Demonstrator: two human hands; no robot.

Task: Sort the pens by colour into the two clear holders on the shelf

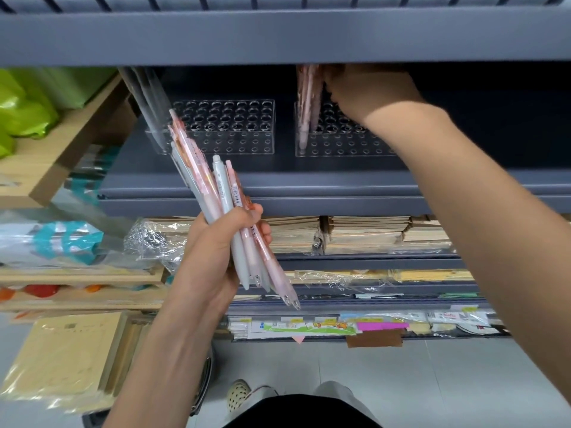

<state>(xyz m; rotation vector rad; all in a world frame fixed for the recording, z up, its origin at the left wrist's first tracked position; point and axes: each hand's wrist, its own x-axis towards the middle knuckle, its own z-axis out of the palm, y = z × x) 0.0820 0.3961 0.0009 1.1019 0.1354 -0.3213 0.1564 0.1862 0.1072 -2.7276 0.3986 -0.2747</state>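
My left hand [222,242] is closed around a bundle of pens [216,193], a mix of pale pink and pale grey-blue ones, held below the shelf edge. Two clear holders with rows of holes stand on the grey shelf. The left holder [234,131] has a few grey-blue pens [148,97] leaning at its left end. The right holder [336,143] has a few pink pens [307,100] standing at its left end. My right hand [367,91] reaches over the right holder, fingers at the tops of the pink pens; its fingertips are partly hidden by the upper shelf.
A grey upper shelf [278,35] hangs low over the holders. Below them lie stacks of brown notebooks [364,233] and wrapped stationery. A wooden rack [61,168] with green bags and packets stands at the left. The tiled floor is at the bottom.
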